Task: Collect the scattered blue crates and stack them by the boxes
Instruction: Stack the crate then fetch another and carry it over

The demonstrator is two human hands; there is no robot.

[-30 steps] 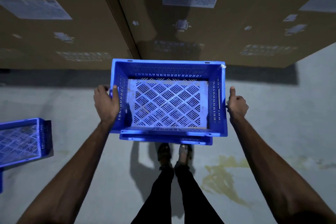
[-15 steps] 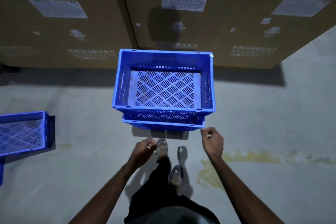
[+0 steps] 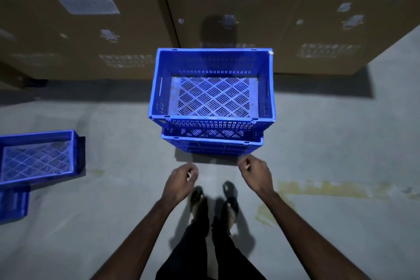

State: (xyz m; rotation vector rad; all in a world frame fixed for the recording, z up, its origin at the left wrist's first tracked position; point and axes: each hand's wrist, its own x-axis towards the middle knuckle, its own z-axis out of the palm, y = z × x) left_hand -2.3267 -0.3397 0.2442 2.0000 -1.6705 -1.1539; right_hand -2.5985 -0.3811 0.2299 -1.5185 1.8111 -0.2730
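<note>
A blue slatted crate (image 3: 212,88) sits on top of another blue crate (image 3: 212,144) on the floor, right in front of tall brown cardboard boxes (image 3: 227,13). Both of my hands hang in front of the stack, near its front edge, and touch neither crate. My left hand (image 3: 180,183) has loosely curled fingers and holds nothing. My right hand (image 3: 256,173) is the same, a little closer to the lower crate's right corner. Another blue crate (image 3: 38,157) stands at the left on a further blue crate (image 3: 13,206).
The floor is grey concrete (image 3: 341,143) with a yellowish stain (image 3: 318,188) to the right of my feet (image 3: 213,202). The cardboard boxes form a wall across the back. Open floor lies on the right of the stack.
One second ago both hands held the top crate by its sides. It now rests on the lower crate, and my hands have let go and drawn back toward me.
</note>
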